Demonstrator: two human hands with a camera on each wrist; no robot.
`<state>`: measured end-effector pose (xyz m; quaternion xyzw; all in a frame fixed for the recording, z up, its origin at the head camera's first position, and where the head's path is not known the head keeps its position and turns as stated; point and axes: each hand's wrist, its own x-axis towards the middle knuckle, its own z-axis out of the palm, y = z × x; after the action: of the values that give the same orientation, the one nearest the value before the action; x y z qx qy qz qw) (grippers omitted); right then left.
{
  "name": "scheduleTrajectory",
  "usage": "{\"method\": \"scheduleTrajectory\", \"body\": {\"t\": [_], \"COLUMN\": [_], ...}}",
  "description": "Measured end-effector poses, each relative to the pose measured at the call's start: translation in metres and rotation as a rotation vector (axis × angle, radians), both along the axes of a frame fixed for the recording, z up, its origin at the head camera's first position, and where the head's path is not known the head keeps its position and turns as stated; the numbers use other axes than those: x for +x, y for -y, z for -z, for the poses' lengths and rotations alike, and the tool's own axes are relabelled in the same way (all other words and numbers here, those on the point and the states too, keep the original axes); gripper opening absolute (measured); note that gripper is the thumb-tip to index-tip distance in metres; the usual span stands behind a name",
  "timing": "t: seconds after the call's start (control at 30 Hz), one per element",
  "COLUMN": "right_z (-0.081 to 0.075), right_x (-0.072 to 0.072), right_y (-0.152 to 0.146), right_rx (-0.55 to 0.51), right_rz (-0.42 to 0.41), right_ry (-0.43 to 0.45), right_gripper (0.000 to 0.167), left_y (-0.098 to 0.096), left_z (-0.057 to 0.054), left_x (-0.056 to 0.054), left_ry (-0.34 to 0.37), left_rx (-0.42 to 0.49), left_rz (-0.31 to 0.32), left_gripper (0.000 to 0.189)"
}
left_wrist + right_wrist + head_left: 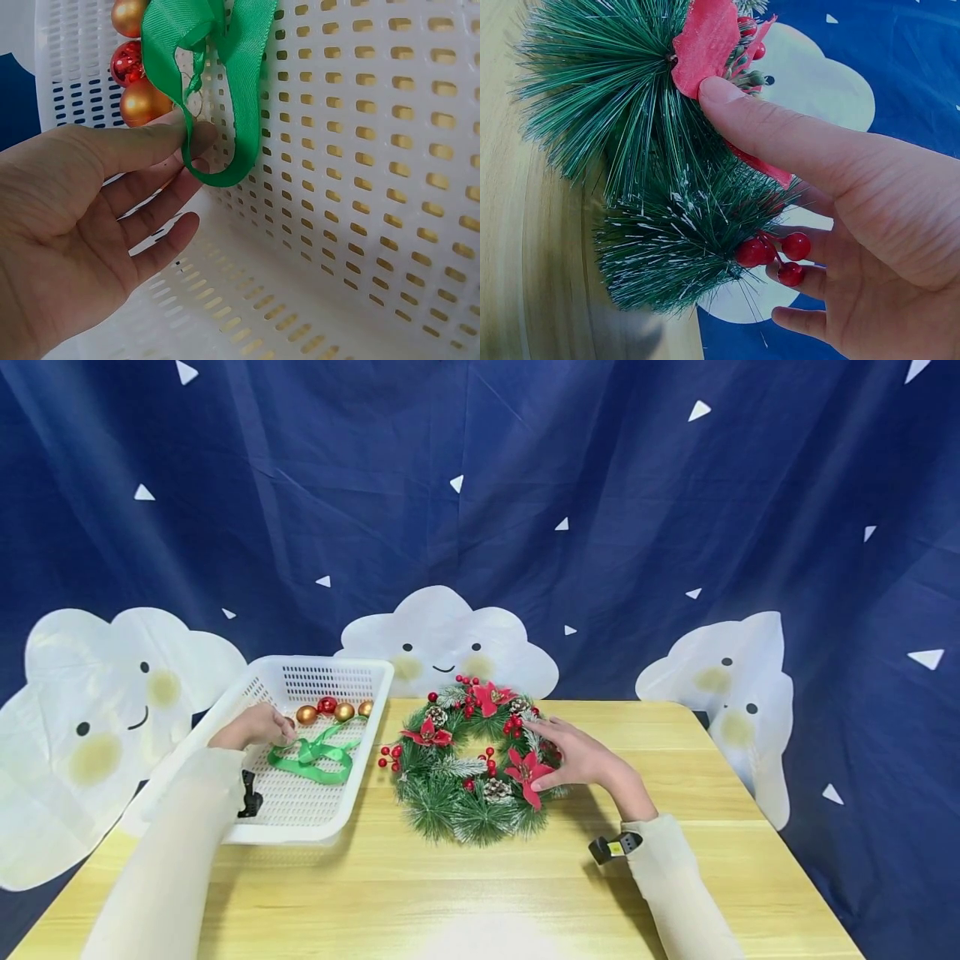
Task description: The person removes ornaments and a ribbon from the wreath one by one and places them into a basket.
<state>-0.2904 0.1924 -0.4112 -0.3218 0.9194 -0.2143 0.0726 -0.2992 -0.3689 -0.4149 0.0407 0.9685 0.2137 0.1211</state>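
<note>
A green Christmas wreath (483, 810) with red poinsettias, berries and pinecones lies on the table. My right hand (581, 756) rests at its right side, fingers spread and fairly straight. Its thumb touches a red petal (705, 49), and the other fingers pass behind the sprigs and red berries (791, 274). To the left, my left hand (258, 727) reaches down into a white plastic basket (281, 814). Its thumb and forefinger pinch the edge of a looped green ribbon (247, 112); the lower fingers are loosely bent. Gold and red bauble ornaments (145, 103) lie just beyond the ribbon.
The light wooden table (480, 885) carries the basket on its left and the wreath near the middle. Behind hangs a dark blue curtain (510, 510) with white clouds and triangles. A black wrist camera (615, 847) sits at the right cuff.
</note>
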Motion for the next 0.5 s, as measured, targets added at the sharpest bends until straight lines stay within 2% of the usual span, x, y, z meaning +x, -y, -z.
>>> {"method": "scheduleTrajectory", "body": {"t": [0.17, 0.5], "right_z": [-0.0006, -0.0001], "right_x": [0.0008, 0.0019], "right_y": [0.0006, 0.0005], "right_rx": [-0.003, 0.005], "right_rz": [0.004, 0.015], "right_ry": [0.010, 0.011], "right_gripper": [0.104, 0.104], "left_y": [-0.0003, 0.0016], "left_z": [-0.0006, -0.0071], "left_x": [-0.0004, 0.0030], "left_ry": [0.027, 0.037], "left_rx": [0.012, 0.022], "left_rz": [-0.019, -0.019], "left_gripper": [0.016, 0.020]}}
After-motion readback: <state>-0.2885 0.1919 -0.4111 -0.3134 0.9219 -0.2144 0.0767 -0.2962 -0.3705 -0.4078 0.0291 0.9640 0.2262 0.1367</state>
